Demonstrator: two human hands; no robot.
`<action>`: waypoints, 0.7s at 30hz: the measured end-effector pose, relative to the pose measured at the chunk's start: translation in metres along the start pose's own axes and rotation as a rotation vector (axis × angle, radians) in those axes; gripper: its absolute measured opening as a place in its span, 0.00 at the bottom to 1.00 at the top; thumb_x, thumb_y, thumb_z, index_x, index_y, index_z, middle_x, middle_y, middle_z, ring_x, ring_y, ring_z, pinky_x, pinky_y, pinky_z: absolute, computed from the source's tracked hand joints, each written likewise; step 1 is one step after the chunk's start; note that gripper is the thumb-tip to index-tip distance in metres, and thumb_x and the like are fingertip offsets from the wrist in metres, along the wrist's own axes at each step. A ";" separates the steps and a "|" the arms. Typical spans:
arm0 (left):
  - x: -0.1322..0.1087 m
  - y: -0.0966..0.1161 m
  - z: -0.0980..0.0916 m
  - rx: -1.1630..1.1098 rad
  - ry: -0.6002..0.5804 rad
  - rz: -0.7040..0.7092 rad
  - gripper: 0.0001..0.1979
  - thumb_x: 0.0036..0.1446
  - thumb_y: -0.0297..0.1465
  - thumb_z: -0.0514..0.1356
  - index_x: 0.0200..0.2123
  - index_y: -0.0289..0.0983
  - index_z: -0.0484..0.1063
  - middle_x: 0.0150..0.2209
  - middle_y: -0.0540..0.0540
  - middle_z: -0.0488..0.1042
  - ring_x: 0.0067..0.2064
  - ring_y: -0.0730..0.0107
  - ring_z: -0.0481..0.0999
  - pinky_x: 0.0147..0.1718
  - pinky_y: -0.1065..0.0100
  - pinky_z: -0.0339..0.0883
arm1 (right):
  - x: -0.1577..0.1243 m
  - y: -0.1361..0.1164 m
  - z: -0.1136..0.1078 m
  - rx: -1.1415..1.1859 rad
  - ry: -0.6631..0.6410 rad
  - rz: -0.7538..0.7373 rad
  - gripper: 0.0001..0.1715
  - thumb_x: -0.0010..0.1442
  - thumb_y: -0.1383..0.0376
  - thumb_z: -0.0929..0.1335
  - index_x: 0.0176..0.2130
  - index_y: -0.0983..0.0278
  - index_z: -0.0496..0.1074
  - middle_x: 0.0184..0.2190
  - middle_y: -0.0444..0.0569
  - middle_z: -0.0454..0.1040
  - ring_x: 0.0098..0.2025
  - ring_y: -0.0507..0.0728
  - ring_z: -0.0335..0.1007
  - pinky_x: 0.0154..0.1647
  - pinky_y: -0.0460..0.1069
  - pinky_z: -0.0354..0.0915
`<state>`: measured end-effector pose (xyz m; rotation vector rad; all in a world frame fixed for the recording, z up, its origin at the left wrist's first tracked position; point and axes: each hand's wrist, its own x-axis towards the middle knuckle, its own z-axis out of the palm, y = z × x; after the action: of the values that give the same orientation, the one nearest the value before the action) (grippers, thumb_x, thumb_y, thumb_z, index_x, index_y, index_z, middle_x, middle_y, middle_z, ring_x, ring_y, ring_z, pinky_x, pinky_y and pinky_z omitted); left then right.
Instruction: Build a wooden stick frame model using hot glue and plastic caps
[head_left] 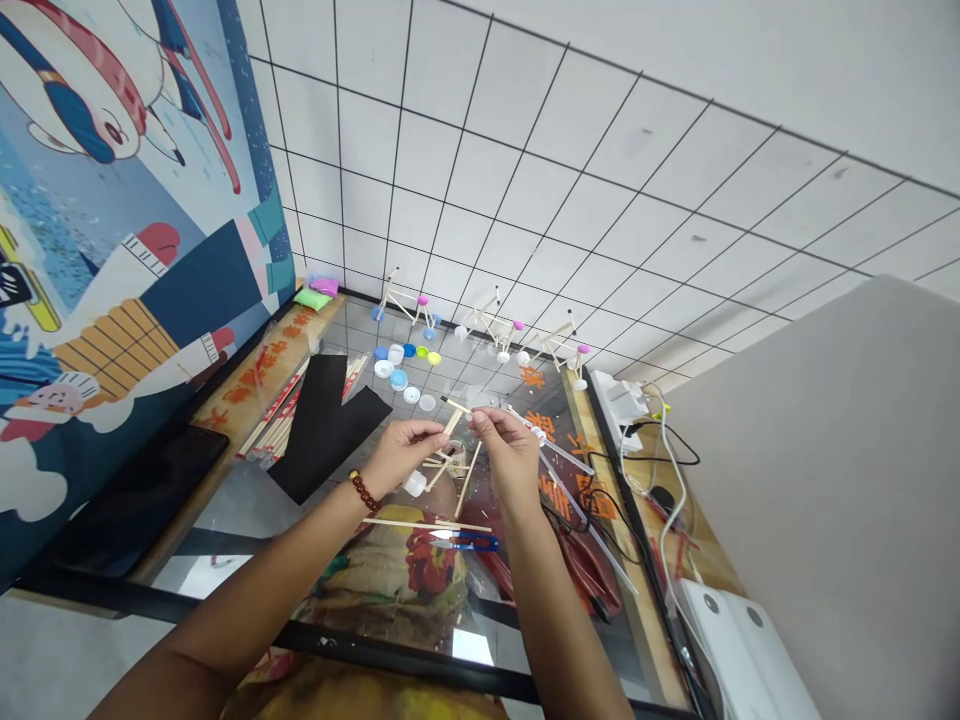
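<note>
My left hand [407, 452], with a beaded bracelet at the wrist, pinches a short pale wooden stick [453, 421]. Fingers of my right hand [511, 455] are closed on another wooden stick, a black-tipped stick [454, 404] lying across the first one's upper end. The two sticks appear to touch; whether they are joined I cannot tell. Below my hands stands a small frame of sticks [470, 480] with a white bottle cap [415, 484] at its left. A small round container [457, 459] is partly hidden behind it. Nearer me lie a long stick [427, 523] and blue-handled thread snips [474, 541].
Three finished-looking stick models [405, 297] with caps stand along the back of the glass table. Coloured bottle caps [399, 380] lie before them. Black sheet [319, 430] and bundled sticks [277, 425] are left; cables [667, 470] and a power strip [621, 398] are right.
</note>
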<state>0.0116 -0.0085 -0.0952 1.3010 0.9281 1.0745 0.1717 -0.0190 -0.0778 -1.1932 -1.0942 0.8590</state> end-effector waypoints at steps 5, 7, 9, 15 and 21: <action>0.000 0.000 -0.001 0.006 0.026 0.009 0.10 0.49 0.37 0.65 0.29 0.35 0.80 0.28 0.46 0.80 0.32 0.65 0.77 0.35 0.67 0.69 | 0.000 -0.001 0.000 -0.009 0.001 -0.002 0.14 0.52 0.56 0.74 0.36 0.62 0.78 0.30 0.46 0.78 0.33 0.55 0.71 0.38 0.51 0.67; 0.000 -0.001 -0.001 -0.030 0.039 -0.007 0.11 0.48 0.38 0.66 0.29 0.35 0.80 0.28 0.45 0.80 0.33 0.64 0.77 0.35 0.66 0.69 | 0.000 -0.001 -0.001 0.002 0.011 -0.005 0.18 0.53 0.55 0.73 0.41 0.62 0.77 0.31 0.47 0.78 0.34 0.56 0.72 0.39 0.52 0.67; 0.003 -0.002 -0.002 -0.110 0.069 -0.046 0.13 0.48 0.39 0.67 0.30 0.35 0.80 0.28 0.45 0.80 0.33 0.64 0.77 0.34 0.66 0.69 | 0.002 0.001 -0.003 0.024 0.020 -0.004 0.21 0.56 0.53 0.70 0.45 0.62 0.75 0.32 0.48 0.78 0.33 0.55 0.72 0.39 0.52 0.67; 0.032 -0.002 -0.010 -0.224 0.156 -0.033 0.14 0.43 0.39 0.70 0.30 0.34 0.81 0.31 0.44 0.79 0.34 0.66 0.76 0.34 0.66 0.70 | 0.018 0.015 0.000 0.048 0.006 0.002 0.19 0.58 0.53 0.68 0.41 0.64 0.77 0.32 0.49 0.78 0.33 0.54 0.70 0.41 0.52 0.66; 0.063 0.000 -0.018 -0.167 0.121 0.030 0.15 0.41 0.40 0.71 0.29 0.34 0.80 0.27 0.47 0.76 0.31 0.69 0.73 0.33 0.66 0.71 | 0.044 0.023 0.020 0.085 -0.047 0.010 0.16 0.50 0.54 0.73 0.37 0.62 0.79 0.34 0.48 0.80 0.37 0.56 0.73 0.45 0.54 0.67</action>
<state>0.0114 0.0568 -0.0929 1.1257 0.8909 1.2386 0.1650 0.0322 -0.0918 -1.1134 -1.0797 0.9372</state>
